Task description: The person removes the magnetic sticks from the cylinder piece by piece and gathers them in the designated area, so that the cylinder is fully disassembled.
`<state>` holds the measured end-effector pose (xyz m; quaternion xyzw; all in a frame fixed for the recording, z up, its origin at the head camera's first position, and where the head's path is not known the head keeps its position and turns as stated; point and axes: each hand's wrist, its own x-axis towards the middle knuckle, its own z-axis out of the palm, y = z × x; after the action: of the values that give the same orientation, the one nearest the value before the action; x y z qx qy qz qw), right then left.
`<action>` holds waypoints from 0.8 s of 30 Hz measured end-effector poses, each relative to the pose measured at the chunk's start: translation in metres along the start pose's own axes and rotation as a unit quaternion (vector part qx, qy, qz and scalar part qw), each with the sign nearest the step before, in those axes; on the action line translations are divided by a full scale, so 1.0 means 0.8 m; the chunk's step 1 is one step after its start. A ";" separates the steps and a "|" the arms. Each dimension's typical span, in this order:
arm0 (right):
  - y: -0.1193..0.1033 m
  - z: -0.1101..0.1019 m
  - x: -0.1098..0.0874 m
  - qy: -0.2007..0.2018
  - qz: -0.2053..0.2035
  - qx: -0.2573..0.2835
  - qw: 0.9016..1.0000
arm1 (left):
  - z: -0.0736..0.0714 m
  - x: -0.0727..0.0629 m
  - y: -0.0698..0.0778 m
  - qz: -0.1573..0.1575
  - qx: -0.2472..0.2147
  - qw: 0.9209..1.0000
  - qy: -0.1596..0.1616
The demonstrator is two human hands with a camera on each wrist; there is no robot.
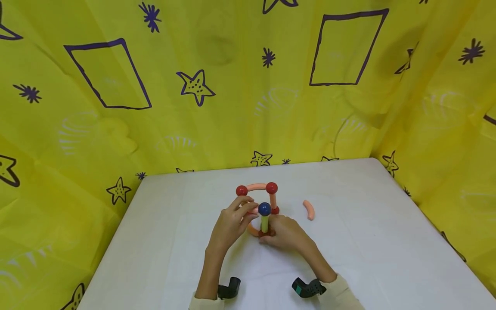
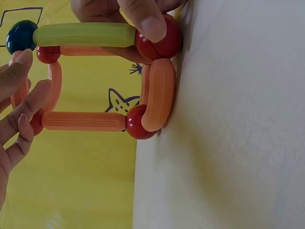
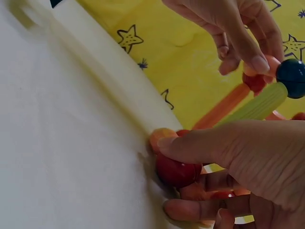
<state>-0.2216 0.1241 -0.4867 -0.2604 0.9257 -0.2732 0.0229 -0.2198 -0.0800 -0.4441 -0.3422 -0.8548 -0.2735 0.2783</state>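
A frame of red balls and orange sticks stands on the white table. At its near corner a yellow-green stick (image 1: 265,223) rises upright from a red ball (image 3: 176,171) to a dark blue ball (image 1: 264,209). My left hand (image 1: 227,224) pinches an orange stick (image 3: 273,65) at the top, its end against the blue ball. Low down, my right hand (image 1: 288,233) grips the near red ball, thumb pressed on it. Two more red balls, the top left (image 1: 241,190) and top right (image 1: 271,188), are joined by a curved orange stick (image 1: 256,187) behind.
To the right of the frame lies a loose curved orange stick (image 1: 309,210) on the white table (image 1: 368,241). A yellow curtain (image 1: 232,125) with drawn stars and squares hangs behind and along the sides. Each wrist wears a black camera mount (image 1: 308,287).
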 end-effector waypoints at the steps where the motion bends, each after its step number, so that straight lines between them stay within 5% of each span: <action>1: 0.002 -0.001 -0.001 -0.003 0.001 0.001 1.000 | 0.000 0.000 0.000 -0.001 -0.004 1.000 0.002; 8: 0.017 -0.006 -0.005 -0.021 0.003 0.030 0.999 | 0.002 -0.004 0.001 -0.001 -0.040 0.999 0.003; 24: 0.039 -0.013 0.000 -0.030 -0.063 0.102 0.992 | 0.004 -0.002 0.006 -0.011 -0.027 0.999 -0.015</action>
<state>-0.2384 0.1513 -0.4941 -0.3222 0.8737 -0.3595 0.0601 -0.2160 -0.0754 -0.4464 -0.3442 -0.8547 -0.2944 0.2535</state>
